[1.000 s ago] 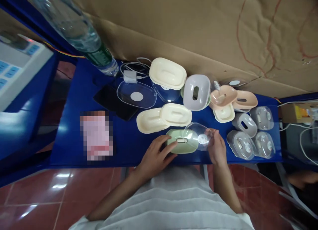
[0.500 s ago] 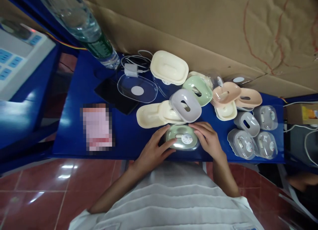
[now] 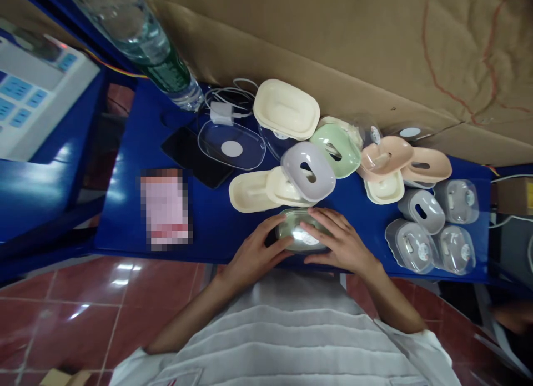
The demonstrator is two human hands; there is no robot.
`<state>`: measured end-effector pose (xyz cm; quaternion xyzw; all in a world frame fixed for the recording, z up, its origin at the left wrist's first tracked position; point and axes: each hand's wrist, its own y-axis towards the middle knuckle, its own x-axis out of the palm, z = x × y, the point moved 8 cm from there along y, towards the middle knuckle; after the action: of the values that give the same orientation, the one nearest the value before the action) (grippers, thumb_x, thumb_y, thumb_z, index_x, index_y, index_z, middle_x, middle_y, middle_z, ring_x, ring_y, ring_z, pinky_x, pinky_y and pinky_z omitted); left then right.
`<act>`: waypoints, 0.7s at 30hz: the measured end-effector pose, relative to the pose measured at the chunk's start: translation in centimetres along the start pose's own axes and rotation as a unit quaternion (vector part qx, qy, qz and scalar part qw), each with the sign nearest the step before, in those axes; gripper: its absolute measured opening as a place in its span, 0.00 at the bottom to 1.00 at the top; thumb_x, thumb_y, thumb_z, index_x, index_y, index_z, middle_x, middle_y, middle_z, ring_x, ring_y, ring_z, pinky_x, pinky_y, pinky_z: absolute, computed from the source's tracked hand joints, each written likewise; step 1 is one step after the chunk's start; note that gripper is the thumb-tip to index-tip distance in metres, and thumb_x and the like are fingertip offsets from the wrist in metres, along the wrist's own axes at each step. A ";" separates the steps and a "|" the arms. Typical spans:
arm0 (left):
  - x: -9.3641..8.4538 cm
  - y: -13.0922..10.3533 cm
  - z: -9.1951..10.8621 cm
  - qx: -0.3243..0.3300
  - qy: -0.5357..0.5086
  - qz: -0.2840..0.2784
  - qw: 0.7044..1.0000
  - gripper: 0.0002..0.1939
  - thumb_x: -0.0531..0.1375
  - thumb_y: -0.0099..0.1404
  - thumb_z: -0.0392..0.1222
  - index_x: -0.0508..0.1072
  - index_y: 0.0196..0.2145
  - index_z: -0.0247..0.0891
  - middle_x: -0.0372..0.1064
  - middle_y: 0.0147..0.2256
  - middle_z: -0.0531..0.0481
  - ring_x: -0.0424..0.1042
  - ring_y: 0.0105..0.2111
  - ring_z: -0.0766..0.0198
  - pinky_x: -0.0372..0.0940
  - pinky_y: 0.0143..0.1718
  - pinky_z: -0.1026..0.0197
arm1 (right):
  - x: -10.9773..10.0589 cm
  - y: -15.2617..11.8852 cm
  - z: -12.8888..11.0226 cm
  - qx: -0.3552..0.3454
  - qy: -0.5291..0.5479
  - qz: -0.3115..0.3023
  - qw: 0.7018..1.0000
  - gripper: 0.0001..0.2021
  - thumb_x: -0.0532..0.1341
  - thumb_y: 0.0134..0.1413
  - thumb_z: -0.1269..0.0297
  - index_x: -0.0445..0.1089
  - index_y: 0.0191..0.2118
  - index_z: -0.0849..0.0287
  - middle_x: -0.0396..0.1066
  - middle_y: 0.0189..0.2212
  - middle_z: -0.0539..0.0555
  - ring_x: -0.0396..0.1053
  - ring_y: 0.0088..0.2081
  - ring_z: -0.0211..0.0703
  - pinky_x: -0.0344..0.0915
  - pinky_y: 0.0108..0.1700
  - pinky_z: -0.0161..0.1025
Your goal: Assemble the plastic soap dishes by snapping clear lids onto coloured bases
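Note:
A green box under a clear lid with a round white sticker lies near the table's front edge. My left hand grips its left end between thumb and fingers. Across the lid's right part rests my right hand, fingers spread and partly hiding the sticker. Just behind the box are a grey slotted cover and cream trays. A green slotted cover lies behind them to the right.
Grey lidded boxes and peach pieces stand at the right. A large bottle, charger, clear lid, black phone and pink paper are at the left. A cardboard wall runs behind.
My right hand has moved left from the box's right end onto the top of the lid, its fingers now spread. My left hand keeps its place. The view has shifted slightly.

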<state>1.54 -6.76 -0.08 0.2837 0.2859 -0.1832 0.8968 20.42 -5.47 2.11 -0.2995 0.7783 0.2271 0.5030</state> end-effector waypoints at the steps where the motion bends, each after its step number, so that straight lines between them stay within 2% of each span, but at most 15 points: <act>1: 0.1 0.0 -0.1 -0.006 -0.003 -0.004 1.000 0.16 0.67 0.74 0.41 0.74 0.56 0.41 0.63 0.67 0.35 0.68 0.68 0.47 0.74 0.63 0.45 | -0.1 0.1 0.2 -0.001 0.000 -0.013 1.000 0.44 0.69 0.64 0.41 0.55 0.78 0.47 0.60 0.75 0.60 0.63 0.72 0.60 0.65 0.71 0.60; 6: 0.3 0.0 -0.7 -0.041 -0.029 -0.013 0.999 0.18 0.69 0.72 0.42 0.73 0.57 0.42 0.60 0.69 0.36 0.66 0.69 0.46 0.74 0.64 0.45 | -0.4 0.4 0.9 0.009 0.000 -0.064 0.998 0.46 0.71 0.63 0.45 0.51 0.80 0.43 0.54 0.78 0.57 0.61 0.74 0.59 0.68 0.70 0.56; 9: 0.2 0.2 -1.0 -0.055 -0.044 -0.010 0.997 0.18 0.69 0.72 0.40 0.73 0.57 0.43 0.60 0.69 0.36 0.67 0.69 0.47 0.75 0.64 0.46 | -0.1 0.5 1.0 0.005 -0.015 -0.063 0.998 0.46 0.72 0.63 0.47 0.52 0.80 0.44 0.53 0.78 0.58 0.63 0.72 0.60 0.69 0.68 0.56; 12: 0.3 0.2 -1.1 -0.057 -0.047 -0.013 0.997 0.18 0.69 0.72 0.39 0.72 0.57 0.43 0.60 0.69 0.37 0.67 0.69 0.48 0.75 0.64 0.47 | 0.8 0.4 1.1 0.012 -0.024 -0.058 0.998 0.46 0.73 0.62 0.53 0.53 0.79 0.45 0.54 0.78 0.60 0.64 0.71 0.62 0.69 0.68 0.58; 16: 0.4 0.2 -1.2 -0.073 -0.053 -0.027 0.996 0.24 0.68 0.72 0.40 0.70 0.63 0.46 0.58 0.71 0.36 0.66 0.71 0.46 0.74 0.64 0.44 | 1.1 0.0 1.3 0.037 0.000 -0.015 0.999 0.43 0.73 0.62 0.56 0.56 0.78 0.46 0.59 0.75 0.61 0.64 0.70 0.63 0.67 0.69 0.60; 19: 0.4 0.1 -1.5 -0.091 -0.088 -0.051 0.991 0.34 0.69 0.72 0.44 0.63 0.71 0.49 0.60 0.72 0.35 0.66 0.71 0.45 0.72 0.67 0.41 | 0.6 -1.3 1.9 0.089 0.071 0.028 0.993 0.46 0.74 0.60 0.52 0.55 0.78 0.44 0.58 0.75 0.62 0.63 0.72 0.63 0.66 0.70 0.60; 21: 0.2 0.0 -1.9 -0.115 -0.117 -0.059 0.985 0.37 0.69 0.73 0.46 0.59 0.74 0.50 0.64 0.70 0.37 0.67 0.70 0.46 0.69 0.69 0.40 | 0.4 -3.1 2.2 0.146 0.139 0.045 0.979 0.50 0.74 0.58 0.47 0.52 0.79 0.46 0.57 0.76 0.63 0.61 0.73 0.63 0.66 0.71 0.59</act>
<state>0.93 -5.63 -1.49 0.1379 0.2144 -0.2340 0.9382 23.91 -6.35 0.66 -0.2161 0.8779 0.0898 0.4178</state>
